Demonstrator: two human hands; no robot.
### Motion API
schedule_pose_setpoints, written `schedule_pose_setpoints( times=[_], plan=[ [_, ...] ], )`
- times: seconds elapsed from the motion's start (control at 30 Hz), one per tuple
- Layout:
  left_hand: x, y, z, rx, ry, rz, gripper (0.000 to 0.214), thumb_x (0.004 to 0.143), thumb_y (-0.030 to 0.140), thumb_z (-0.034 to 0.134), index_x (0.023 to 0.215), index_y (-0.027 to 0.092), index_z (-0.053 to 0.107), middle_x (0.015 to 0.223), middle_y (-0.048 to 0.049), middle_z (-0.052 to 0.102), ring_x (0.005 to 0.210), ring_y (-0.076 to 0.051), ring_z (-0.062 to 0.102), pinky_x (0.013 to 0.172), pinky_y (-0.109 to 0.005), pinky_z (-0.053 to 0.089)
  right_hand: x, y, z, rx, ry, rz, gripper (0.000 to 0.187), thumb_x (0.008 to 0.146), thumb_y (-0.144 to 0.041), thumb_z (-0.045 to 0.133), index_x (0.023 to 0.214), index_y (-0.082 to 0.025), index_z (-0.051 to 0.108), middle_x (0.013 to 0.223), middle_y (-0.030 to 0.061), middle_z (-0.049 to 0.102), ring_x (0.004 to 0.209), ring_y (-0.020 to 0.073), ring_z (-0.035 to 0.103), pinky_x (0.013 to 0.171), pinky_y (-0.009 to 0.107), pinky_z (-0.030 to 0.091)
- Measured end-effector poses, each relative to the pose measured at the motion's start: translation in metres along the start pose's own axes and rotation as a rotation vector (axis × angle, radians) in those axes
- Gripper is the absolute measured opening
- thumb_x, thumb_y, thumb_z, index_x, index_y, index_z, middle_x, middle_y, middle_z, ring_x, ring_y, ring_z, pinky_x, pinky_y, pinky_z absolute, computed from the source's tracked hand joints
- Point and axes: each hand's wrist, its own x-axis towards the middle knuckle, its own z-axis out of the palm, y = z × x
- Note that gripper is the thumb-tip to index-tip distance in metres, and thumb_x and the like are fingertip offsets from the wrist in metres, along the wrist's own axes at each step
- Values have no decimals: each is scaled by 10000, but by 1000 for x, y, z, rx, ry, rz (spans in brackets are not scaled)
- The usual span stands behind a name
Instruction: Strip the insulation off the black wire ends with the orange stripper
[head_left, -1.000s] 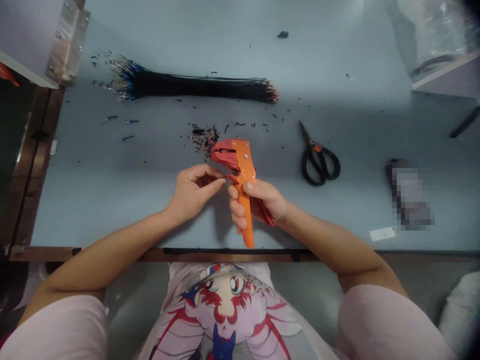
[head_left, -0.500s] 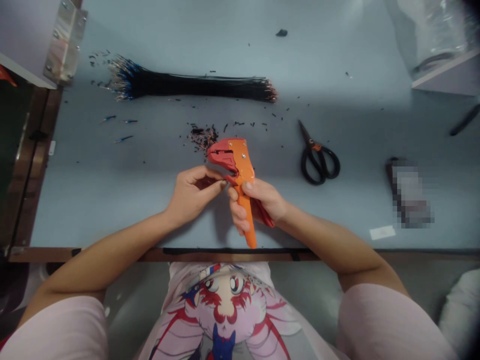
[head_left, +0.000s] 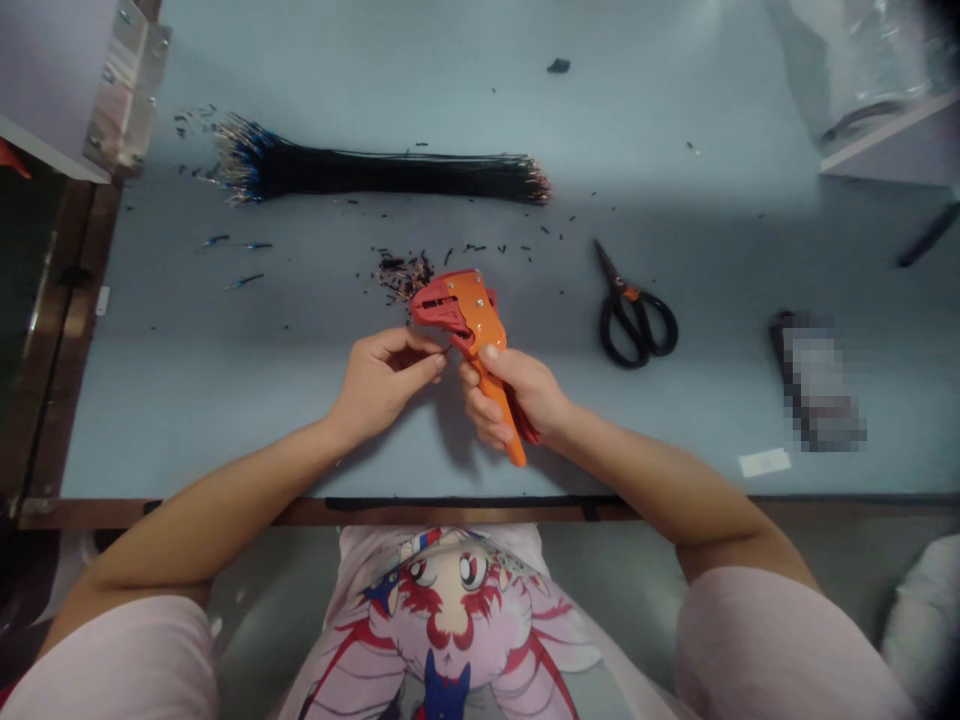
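Note:
My right hand [head_left: 514,400] is wrapped round the handles of an orange wire stripper [head_left: 469,305], whose red jaws point left over the grey-blue table [head_left: 225,400]. My left hand [head_left: 382,378] pinches a thin dark wire between thumb and forefinger, its tip at the stripper's jaws. The wire itself is barely visible. Just beyond the tool lies a small heap of stripped insulation bits [head_left: 405,272].
A long bundle of black wires [head_left: 382,172] with blue ends lies across the far side of the table. Black scissors [head_left: 634,315] rest to the right of the stripper. A blurred dark object [head_left: 817,385] and a white label [head_left: 763,463] sit at right. A metal bracket [head_left: 127,90] stands at the far left.
The stripper has tilted, its handle end swinging right and its head shifting slightly left and away. My right hand has squeezed the handles closer together. My left hand keeps its pinch at the jaws.

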Motion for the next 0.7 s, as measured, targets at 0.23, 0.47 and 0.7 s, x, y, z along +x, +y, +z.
schedule_pose_setpoints(
  times=[0.23, 0.47, 0.7],
  plan=[
    [8, 4, -10, 256, 23, 43, 101, 693, 257, 706, 692, 160, 681, 652, -1, 676, 593, -102, 576, 584, -217, 459, 8, -7, -13, 42, -25, 166, 290, 950, -399, 421, 907, -131, 521, 674, 37, 661, 535, 178, 661, 505, 340, 581],
    [2, 6, -4, -10, -42, 20, 145, 703, 303, 729, 785, 184, 720, 795, -30, 726, 741, -143, 657, 727, -268, 526, 1, -7, -9, 59, -133, 165, 235, 950, -349, 409, 930, -134, 502, 749, 61, 674, 652, 206, 694, 659, 431, 584],
    [0, 0, 2, -240, -55, -78, 173, 646, 334, 788, 745, 215, 711, 773, -16, 709, 701, -125, 635, 703, -266, 523, -5, -3, -5, 61, -232, 114, 318, 799, -403, 632, 934, -145, 503, 757, 56, 673, 639, 212, 677, 659, 453, 569]
  ],
)
